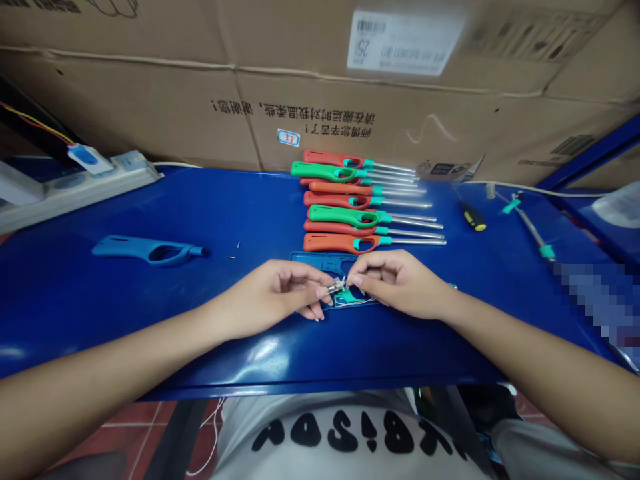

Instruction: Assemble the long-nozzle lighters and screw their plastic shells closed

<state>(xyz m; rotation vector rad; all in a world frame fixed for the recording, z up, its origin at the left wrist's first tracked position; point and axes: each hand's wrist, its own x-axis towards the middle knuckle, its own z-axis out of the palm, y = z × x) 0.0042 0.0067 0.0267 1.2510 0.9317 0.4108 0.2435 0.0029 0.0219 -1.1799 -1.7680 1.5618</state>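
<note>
My left hand (280,290) is closed on a small clear part with metal on it (336,287), held between thumb and fingers. My right hand (400,283) pinches at the white end of that part; what exactly lies between its fingertips is too small to make out. Under both hands lies an opened blue lighter shell (313,258), partly covered by them. A teal piece (346,295) and a thin white wire (353,304) show in the shell. Off to the left rests a separate blue lighter handle (123,247), with two tiny screws (238,245) between it and my left hand.
Several red, orange and green long-necked lighters (340,242) lie in a row behind my hands. A screwdriver (473,217) and a metal tube with teal ends (533,229) are on the right. A power strip (135,170) sits left; a cardboard box (175,113) stands behind the blue table (200,360).
</note>
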